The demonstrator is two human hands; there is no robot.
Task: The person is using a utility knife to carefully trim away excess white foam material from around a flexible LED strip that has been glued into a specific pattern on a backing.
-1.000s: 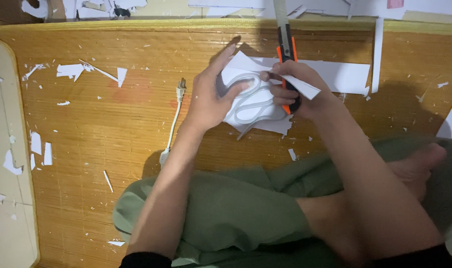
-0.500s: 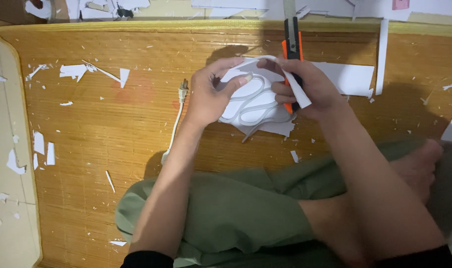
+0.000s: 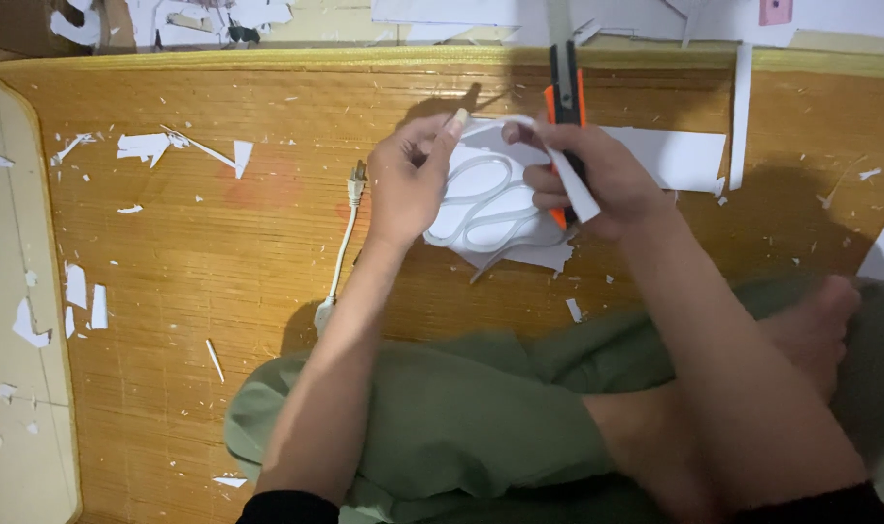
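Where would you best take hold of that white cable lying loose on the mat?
Probably the white cable is best pinched at its straight middle stretch, from above. It lies flat on the bamboo mat, so only its top and sides are free; the left hand is closest.

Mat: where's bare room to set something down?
Freest patch of the bamboo mat: between the paper scraps and the white cable. Another right of the long paper strip. Crowded centre: left hand, right hand, cut paper.
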